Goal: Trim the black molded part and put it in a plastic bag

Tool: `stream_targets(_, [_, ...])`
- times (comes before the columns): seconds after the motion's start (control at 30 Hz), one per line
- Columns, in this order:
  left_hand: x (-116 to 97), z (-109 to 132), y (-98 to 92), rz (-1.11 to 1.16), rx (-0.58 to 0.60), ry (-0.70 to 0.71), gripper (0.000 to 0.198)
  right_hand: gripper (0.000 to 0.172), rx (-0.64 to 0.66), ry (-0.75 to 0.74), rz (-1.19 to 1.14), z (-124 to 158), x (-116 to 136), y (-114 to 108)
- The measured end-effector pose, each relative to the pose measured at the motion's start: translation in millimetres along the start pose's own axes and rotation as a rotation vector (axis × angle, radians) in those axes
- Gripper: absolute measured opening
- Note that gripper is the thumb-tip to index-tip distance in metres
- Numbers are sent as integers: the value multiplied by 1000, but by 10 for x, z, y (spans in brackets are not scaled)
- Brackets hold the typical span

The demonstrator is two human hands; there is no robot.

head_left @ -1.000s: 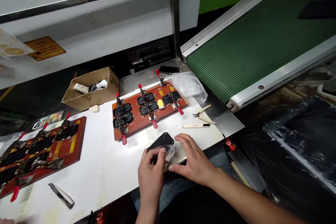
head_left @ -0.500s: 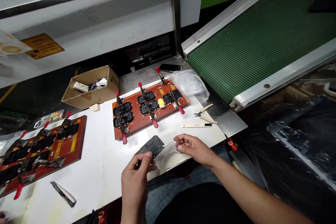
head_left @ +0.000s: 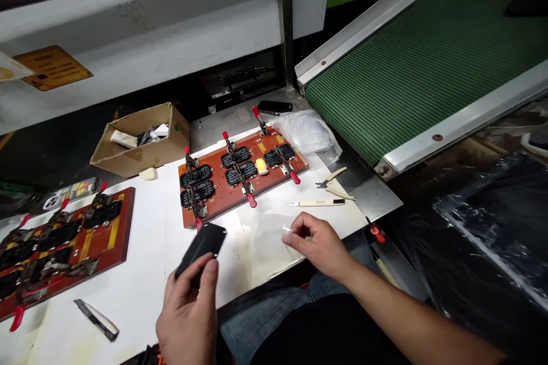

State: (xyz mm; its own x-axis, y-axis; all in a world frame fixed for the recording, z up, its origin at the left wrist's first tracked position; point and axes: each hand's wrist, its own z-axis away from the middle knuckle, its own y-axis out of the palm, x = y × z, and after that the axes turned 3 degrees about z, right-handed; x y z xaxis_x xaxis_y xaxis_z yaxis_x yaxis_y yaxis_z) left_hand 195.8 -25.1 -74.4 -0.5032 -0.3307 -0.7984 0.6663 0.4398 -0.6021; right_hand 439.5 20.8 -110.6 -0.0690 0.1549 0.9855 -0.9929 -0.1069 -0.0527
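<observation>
My left hand (head_left: pixel 188 296) grips a flat black plastic plate (head_left: pixel 203 248) between thumb and fingers, tilted above the white-covered table. Thumb and forefinger of my right hand (head_left: pixel 319 242) are pinched on the edge of a clear plastic bag (head_left: pixel 268 236), which is thin and hard to make out against the white sheet. Beyond both hands lies a reddish-brown fixture board (head_left: pixel 220 187) with several black moulded parts under red-handled toggle clamps. Near my right hand rest a craft knife (head_left: pixel 317 203) and a pair of cutting pliers (head_left: pixel 331 182).
A second clamp board (head_left: pixel 124 239) lies at left, with a utility knife (head_left: pixel 96 319) in front. Behind stand a cardboard box (head_left: pixel 141 154), a phone (head_left: pixel 275 106) and a filled plastic bag (head_left: pixel 306 132). A green conveyor (head_left: pixel 411 68) slopes up at right.
My left hand has drawn the black plate left and tilted it, away from the clear bag. My right hand's fingers have closed on the bag's edge.
</observation>
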Motion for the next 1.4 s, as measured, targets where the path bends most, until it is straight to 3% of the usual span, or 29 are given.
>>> stream_targets(0.13, [-223, 227, 113, 69, 409, 103, 39, 21, 73, -215, 250, 113, 143, 178])
stream_targets(0.23, [-235, 282, 246, 92, 508, 73, 36, 11, 191, -337, 301, 145, 165, 245])
stream_targets(0.33, [-145, 235, 285, 92, 528, 26, 38, 9, 291, -276, 296, 130, 154, 206])
stream_targets(0.4, [-77, 188, 267, 84, 535, 10, 40, 4, 287, -186, 264, 110, 138, 159])
stream_targets(0.53, [-23, 145, 228, 21, 429, 4, 39, 5, 4, -205, 336, 80, 75, 144])
stream_targets(0.6, [-47, 159, 241, -5, 395, 40, 38, 3, -64, -236, 351, 77, 38, 195])
stream_targets(0.73, [-112, 220, 304, -9, 351, 161, 35, 21, 21, -32, 179, 65, -17, 286])
stream_targets(0.8, [-112, 223, 319, -25, 312, 165, 35, 22, 30, 18, 179, 52, -36, 259])
stream_targets(0.87, [-85, 194, 317, -41, 289, 116, 38, 22, 59, -37, 214, 46, -45, 186])
stream_targets(1.0, [6, 120, 289, 39, 355, 14, 43, 12, 148, -336, 265, 43, -37, 56])
stream_targets(1.1, [73, 136, 247, 170, 374, -72, 51, 7, -26, -456, 360, 16, -56, 56])
stream_targets(1.23, [180, 218, 127, 439, 234, -324, 96, 10, -213, -496, 479, -39, -119, 108])
stream_targets(1.27, [205, 237, 91, 519, 230, -389, 95, 10, -219, -512, 501, -45, -128, 126])
stream_targets(1.4, [226, 316, -8, 702, 312, -540, 54, 11, -111, -558, 480, 3, -112, 244])
